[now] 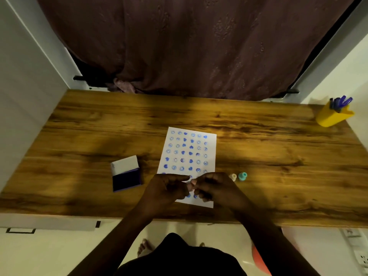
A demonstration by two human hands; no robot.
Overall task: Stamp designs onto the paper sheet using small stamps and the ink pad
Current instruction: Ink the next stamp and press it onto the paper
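Observation:
A white paper sheet [188, 150] lies in the middle of the wooden table, covered with rows of blue stamped hearts and smiley faces. My left hand [169, 189] and my right hand [215, 188] meet over the sheet's lower part, fingertips together on a small pale stamp [192, 183] that is mostly hidden. The open ink pad [125, 174], with a white lid and a dark blue pad, sits to the left of the sheet. Two more small stamps stand to the right of my right hand: a cream one [233, 177] and a teal one [242, 176].
A yellow holder with blue pens [334, 114] stands at the table's [278, 156] far right corner. A dark curtain hangs behind the table's far edge. White walls flank both sides. My feet and the floor show below the near edge.

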